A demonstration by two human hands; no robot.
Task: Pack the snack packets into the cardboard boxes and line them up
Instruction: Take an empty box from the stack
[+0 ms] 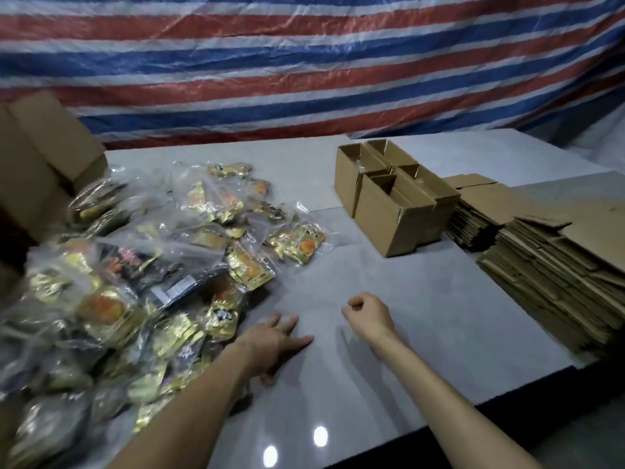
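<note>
Big box: one brown cardboard box (44,157) at the far left edge, blurred, standing behind the heap.
Snack packets: one heap (135,265) over the left part of the surface (372,384). It is too tangled and blurred to count. Gold and black packets lie in clear bags at every angle, with no shared direction.
Stray packet: one gold packet (297,243) at the heap's right edge, lying flat with its long axis roughly left to right, beyond my left fingers.
My left hand (274,340): fingers straight and spread, palm down on the surface, gripping nothing. The nearest packets lie just beside it on its left.
My right hand (368,314): fingers loosely curled in, holding nothing, over bare surface near my left hand. The heap is well to its left.
Open boxes (395,204): four, upright with open tops, touching in a two-by-two block, well beyond my right hand. I cannot tell what is inside.
Flat cardboard: two stacks right of the boxes, the farther one (473,214) just beside the block and the nearer one (554,275) at the right edge.
Backdrop: one tarp (304,62) striped red, white and blue.
</note>
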